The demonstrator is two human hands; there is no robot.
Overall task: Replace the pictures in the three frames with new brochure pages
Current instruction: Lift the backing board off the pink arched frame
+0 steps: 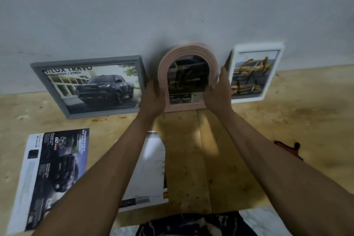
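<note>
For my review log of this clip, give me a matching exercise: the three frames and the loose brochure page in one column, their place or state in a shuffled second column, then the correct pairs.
Things:
1. grey frame
2. pink arched frame
3. white frame
4. brochure page

Places or states:
A. lies flat on the wooden floor, front left
B. leans against the wall at far right, showing a yellow vehicle
C. held at its sides between the left hand and the right hand
D. leans against the wall at left, showing a dark pickup

Pairs: 1-D, 2-C, 3-B, 4-A
</note>
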